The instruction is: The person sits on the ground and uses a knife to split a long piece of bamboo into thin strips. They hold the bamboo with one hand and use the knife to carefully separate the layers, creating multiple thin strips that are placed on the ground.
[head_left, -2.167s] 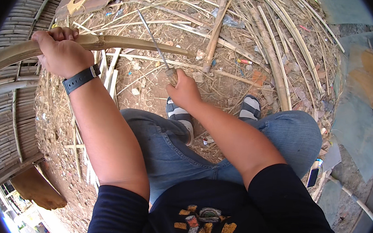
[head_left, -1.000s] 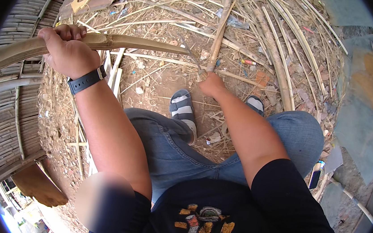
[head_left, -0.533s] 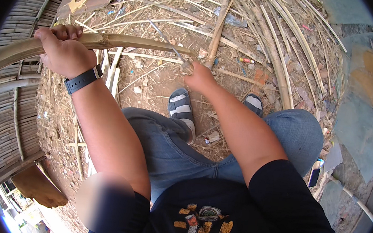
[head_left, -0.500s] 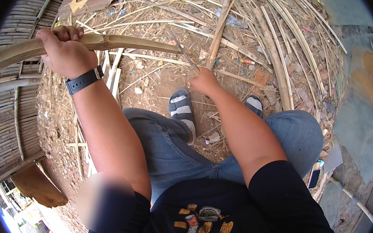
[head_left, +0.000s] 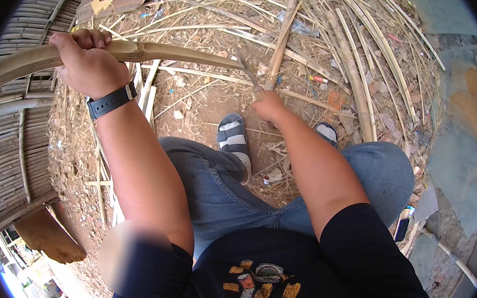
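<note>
My left hand [head_left: 88, 65], with a black watch on its wrist, is closed around a long curved bamboo strip [head_left: 173, 55] that runs from the left rim toward the middle. My right hand [head_left: 268, 106] grips the handle of a knife [head_left: 248, 69]. The thin blade points up and left, and its edge meets the free end of the strip. I sit with both knees bent, in blue jeans and grey sandals [head_left: 233, 137].
Dry bamboo stalks and split strips [head_left: 340, 49] litter the dirt ahead. A woven bamboo wall [head_left: 6, 121] curves along the left. A thick bamboo pole [head_left: 282, 32] lies just beyond the knife. Flat grey and brown sheets [head_left: 470, 125] lie at the right.
My right hand has swung the knife right, back left, then slightly right again, staying near the strip's free end. My left hand has kept its hold on the strip almost unmoved.
</note>
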### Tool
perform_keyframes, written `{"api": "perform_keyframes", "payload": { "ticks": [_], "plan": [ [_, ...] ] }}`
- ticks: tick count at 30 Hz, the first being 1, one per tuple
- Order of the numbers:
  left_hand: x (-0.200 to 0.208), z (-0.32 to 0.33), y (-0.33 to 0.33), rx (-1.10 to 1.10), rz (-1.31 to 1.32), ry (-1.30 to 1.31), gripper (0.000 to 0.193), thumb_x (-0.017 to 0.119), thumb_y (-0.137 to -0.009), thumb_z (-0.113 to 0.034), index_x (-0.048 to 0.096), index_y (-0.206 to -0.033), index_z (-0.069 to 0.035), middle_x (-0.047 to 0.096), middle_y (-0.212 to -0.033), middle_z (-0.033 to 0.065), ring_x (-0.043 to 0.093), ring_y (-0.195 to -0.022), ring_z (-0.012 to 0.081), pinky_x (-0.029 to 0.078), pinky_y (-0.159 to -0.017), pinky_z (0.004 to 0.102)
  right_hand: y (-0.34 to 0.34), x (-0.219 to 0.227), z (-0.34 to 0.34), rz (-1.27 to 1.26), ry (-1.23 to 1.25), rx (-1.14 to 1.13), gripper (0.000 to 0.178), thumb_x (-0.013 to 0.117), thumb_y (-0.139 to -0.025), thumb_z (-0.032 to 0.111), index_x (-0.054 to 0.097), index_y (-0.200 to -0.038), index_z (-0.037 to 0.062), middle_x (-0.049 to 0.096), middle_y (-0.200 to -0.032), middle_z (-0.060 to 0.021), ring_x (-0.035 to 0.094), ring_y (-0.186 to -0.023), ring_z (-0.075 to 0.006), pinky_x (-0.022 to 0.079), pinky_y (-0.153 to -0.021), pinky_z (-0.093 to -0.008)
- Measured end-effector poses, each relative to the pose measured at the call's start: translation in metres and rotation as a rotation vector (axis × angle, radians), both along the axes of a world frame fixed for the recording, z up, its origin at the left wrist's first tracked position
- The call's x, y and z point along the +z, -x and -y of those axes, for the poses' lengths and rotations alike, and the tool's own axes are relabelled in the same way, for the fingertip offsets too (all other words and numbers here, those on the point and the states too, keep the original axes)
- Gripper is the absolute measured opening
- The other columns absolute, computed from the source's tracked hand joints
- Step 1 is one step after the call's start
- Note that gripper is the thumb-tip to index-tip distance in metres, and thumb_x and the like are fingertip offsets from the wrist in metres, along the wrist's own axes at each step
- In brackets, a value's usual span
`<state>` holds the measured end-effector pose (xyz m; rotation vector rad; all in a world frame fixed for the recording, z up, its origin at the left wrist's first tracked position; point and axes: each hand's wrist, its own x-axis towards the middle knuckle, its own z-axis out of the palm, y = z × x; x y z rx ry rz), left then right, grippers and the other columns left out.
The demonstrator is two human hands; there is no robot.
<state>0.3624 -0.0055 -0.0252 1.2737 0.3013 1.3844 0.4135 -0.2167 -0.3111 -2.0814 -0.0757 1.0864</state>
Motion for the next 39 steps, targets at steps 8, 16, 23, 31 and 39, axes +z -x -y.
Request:
{"api": "perform_keyframes", "payload": {
  "ticks": [8, 16, 23, 31, 39],
  "plan": [
    [0.002, 0.004, -0.005, 0.019, 0.014, 0.015, 0.038, 0.053, -0.1, -0.031, 0.04, -0.07, -0.011, 0.038, -0.062, 0.0012, 0.036, -0.054, 0.0144, 0.038, -0.059, 0.0317, 0.009, 0.058, -0.037, 0.301, -0.208, 0.068, 0.04, 0.067, -0.076, 0.022, 0.06, -0.105, -0.0042, 0.068, -0.092, -0.0237, 0.067, -0.091, -0.0374, 0.052, -0.081, -0.0438],
    [-0.001, -0.009, 0.002, -0.025, 0.011, 0.054, 0.039, 0.056, -0.098, -0.032, 0.041, -0.071, -0.009, 0.038, -0.06, 0.0018, 0.038, -0.053, 0.0145, 0.037, -0.055, 0.031, 0.006, -0.02, 0.008, 0.285, 0.094, 0.125, 0.046, 0.067, -0.077, 0.021, 0.059, -0.114, -0.0048, 0.065, -0.109, -0.0269, 0.064, -0.103, -0.0386, 0.051, -0.089, -0.0434],
    [0.0, -0.004, 0.0, -0.025, -0.008, 0.006, 0.04, 0.053, -0.1, -0.032, 0.039, -0.07, -0.011, 0.036, -0.062, 0.0018, 0.036, -0.054, 0.0144, 0.039, -0.059, 0.0317, 0.019, 0.046, -0.027, 0.339, -0.104, 0.088, 0.04, 0.066, -0.08, 0.021, 0.058, -0.111, -0.0035, 0.066, -0.104, -0.027, 0.065, -0.1, -0.04, 0.052, -0.085, -0.0444],
    [0.0, -0.003, 0.001, -0.041, -0.007, 0.029, 0.036, 0.051, -0.101, -0.033, 0.04, -0.074, -0.01, 0.037, -0.062, 0.0011, 0.034, -0.054, 0.014, 0.038, -0.058, 0.0317, 0.02, -0.036, 0.012, 0.414, 0.008, 0.044, 0.047, 0.07, -0.077, 0.022, 0.058, -0.114, -0.0041, 0.067, -0.099, -0.0256, 0.066, -0.097, -0.0402, 0.052, -0.085, -0.0443],
    [0.001, 0.001, -0.001, -0.018, -0.001, 0.033, 0.037, 0.052, -0.1, -0.031, 0.04, -0.073, -0.01, 0.037, -0.062, 0.0011, 0.035, -0.055, 0.0145, 0.038, -0.06, 0.0314, 0.018, 0.03, -0.027, 0.399, -0.172, 0.065, 0.042, 0.07, -0.077, 0.022, 0.059, -0.109, -0.0023, 0.068, -0.095, -0.0246, 0.066, -0.091, -0.041, 0.053, -0.081, -0.044]
  ]
}}
